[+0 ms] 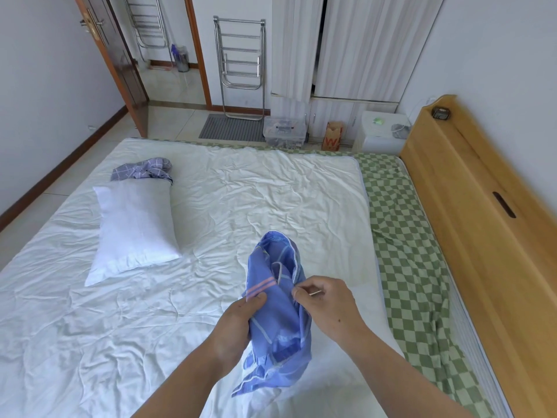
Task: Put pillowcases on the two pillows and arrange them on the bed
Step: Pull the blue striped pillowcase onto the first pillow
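You stand over a bed [211, 182] with a rumpled white sheet, wooden headboard [470, 188] at your right. A clear storage box [284, 131] on the floor holds jumbled items. Your left hand [238, 318] and right hand [328, 303] each pinch the bunched blue pillowcase [277, 312] above the sheet; a bare pillow [135, 224] lies left.

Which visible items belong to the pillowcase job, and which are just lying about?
Job:
blue pillowcase, gripped by left hand and right hand
bare white pillow
checked pillowcase
bed

Lying about:
drying rack
plastic storage box
paper bag
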